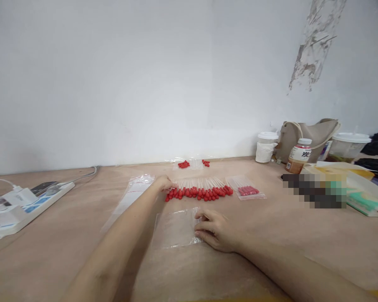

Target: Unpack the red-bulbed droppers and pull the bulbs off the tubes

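Observation:
A row of thin pale sticks with red tips (204,193) lies side by side across the table, tips toward me. My left hand (165,183) is at the row's left end, its fingers pinched at the upper part of a stick; the fingertips are small and partly hidden. Nearer to me, a flat clear plastic bag (174,230) rests on the table. My right hand (216,230) has its curled fingers on that bag's right edge. To the right of the row, a clear zip bag (248,188) holds several red-tipped sticks.
Clear bags (129,197) lie left of the row. Small red pieces (184,164) sit by the wall. On the left is a power strip (34,209) with plugs. Cups (266,147), a bottle (299,157), a grey bag (315,132) and a tissue pack (367,200) stand right.

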The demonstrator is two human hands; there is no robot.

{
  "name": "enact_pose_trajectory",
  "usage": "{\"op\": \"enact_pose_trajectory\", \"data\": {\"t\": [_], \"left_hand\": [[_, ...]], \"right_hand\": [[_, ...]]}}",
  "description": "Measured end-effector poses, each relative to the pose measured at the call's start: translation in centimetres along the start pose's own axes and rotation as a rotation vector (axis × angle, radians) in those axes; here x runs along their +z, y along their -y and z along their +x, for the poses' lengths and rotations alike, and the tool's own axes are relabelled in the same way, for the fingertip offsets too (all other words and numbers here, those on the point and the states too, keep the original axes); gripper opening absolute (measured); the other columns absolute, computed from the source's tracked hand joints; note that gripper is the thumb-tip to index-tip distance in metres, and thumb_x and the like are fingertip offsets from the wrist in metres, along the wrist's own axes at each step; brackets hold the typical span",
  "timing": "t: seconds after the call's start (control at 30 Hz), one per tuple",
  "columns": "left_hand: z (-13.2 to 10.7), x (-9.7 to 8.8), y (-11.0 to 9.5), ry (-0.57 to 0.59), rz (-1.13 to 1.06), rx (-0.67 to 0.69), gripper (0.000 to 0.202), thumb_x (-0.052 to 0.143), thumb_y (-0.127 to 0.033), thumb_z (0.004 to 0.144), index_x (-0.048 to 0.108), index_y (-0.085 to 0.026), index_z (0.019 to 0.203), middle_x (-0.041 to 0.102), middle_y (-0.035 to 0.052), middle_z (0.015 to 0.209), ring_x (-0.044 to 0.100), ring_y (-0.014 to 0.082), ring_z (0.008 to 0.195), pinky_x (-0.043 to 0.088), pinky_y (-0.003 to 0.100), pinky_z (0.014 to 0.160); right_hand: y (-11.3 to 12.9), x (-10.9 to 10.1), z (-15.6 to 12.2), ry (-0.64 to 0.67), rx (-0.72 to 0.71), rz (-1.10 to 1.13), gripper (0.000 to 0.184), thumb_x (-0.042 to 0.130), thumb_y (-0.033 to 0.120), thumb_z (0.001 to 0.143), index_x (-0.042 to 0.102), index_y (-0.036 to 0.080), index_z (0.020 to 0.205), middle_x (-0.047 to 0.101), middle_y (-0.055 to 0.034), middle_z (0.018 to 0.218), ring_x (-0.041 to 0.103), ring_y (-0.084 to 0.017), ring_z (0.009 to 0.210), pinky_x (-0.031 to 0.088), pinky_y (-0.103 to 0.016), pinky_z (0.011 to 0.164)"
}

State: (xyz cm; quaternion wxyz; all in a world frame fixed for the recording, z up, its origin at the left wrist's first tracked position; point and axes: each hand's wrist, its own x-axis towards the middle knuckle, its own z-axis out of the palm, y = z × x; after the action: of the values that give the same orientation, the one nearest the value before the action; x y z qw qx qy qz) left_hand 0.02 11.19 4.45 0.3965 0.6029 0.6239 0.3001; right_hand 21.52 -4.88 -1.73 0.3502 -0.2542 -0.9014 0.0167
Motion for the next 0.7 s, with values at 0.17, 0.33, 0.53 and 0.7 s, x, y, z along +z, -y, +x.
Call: {"op": "enact_pose_trajectory", "data": {"t": [0.17, 0.33, 0.53, 0.7], "left_hand": [[-3.6, -0.9, 0.0, -0.141, 0.212, 0.101, 0.020, 0.072, -0.028, 0.055, 0.056, -0.017, 0.060, 0.055, -0.0002, 0.049, 0.057, 0.0205, 0.063, 0.041, 0.029, 0.062], [-11.6, 0.7, 1.8, 0.002, 0.321, 0.478, 0.029, 0.055, -0.039, 0.075, 0.062, -0.025, 0.099, 0.061, 0.0034, 0.104, 0.052, 0.0196, 0.102, 0.033, 0.029, 0.093], [-15.5, 2.2, 4.5, 0.238, 0.335, 0.630, 0.043, 0.045, -0.039, 0.083, 0.046, -0.028, 0.124, 0.042, 0.0031, 0.132, 0.033, 0.0205, 0.123, 0.019, 0.035, 0.104], [-13.6, 1.9, 4.8, 0.024, 0.280, 0.466, 0.035, 0.057, -0.043, 0.071, 0.061, -0.020, 0.098, 0.061, 0.0043, 0.088, 0.055, 0.0171, 0.074, 0.041, 0.026, 0.067]], "right_hand": [[0.1, -0.3, 0.2, 0.016, 0.009, 0.025, 0.017, 0.048, 0.026, 0.082, 0.062, 0.018, 0.087, 0.056, -0.0066, 0.094, 0.053, -0.013, 0.083, 0.043, -0.026, 0.074], [0.0, -0.7, 0.3, 0.132, 0.025, -0.032, 0.035, 0.046, 0.035, 0.084, 0.052, 0.021, 0.115, 0.054, -0.0087, 0.116, 0.045, -0.019, 0.110, 0.036, -0.036, 0.092], [0.3, -1.2, 0.7, 0.317, 0.033, -0.004, 0.044, 0.038, 0.042, 0.086, 0.042, 0.022, 0.126, 0.044, -0.0094, 0.129, 0.040, -0.021, 0.118, 0.029, -0.042, 0.098], [-3.9, -5.0, 0.8, -0.067, 0.424, -0.157, 0.027, 0.042, 0.032, 0.084, 0.066, 0.018, 0.085, 0.064, -0.0074, 0.089, 0.057, -0.017, 0.086, 0.042, -0.031, 0.079]]}}
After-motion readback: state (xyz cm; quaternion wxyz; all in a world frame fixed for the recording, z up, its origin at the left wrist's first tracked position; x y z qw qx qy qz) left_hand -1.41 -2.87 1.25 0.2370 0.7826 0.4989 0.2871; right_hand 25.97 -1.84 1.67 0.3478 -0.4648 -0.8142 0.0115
